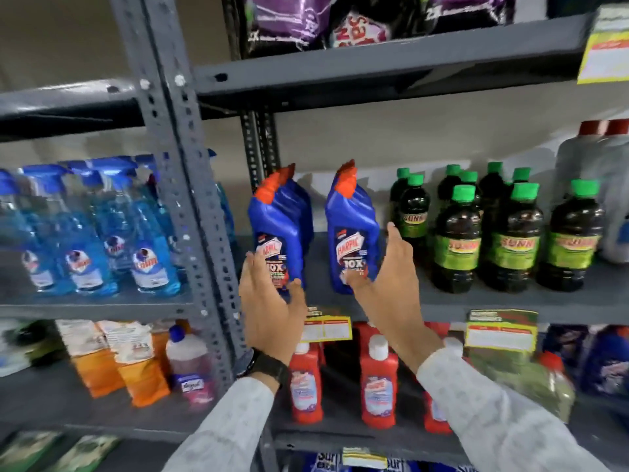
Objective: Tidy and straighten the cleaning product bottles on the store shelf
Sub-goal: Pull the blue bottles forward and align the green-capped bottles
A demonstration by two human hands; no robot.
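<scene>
Open hands [272,301] at Harpic bottles [352,229]

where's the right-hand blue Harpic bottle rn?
Head view, centre: the right blue Harpic bottle stands on the middle shelf, between the left blue Harpic bottle and the green-capped dark bottles, with the right hand at its base.

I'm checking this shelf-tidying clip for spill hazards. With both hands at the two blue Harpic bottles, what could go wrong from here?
1. The two front blue bottles, left and right, stand at the shelf edge; a nudge from the left hand or right hand might tip one off.
2. The right hand's fingers reach close to the dark green-capped bottles; shifting the right bottle sideways could knock them.
</scene>
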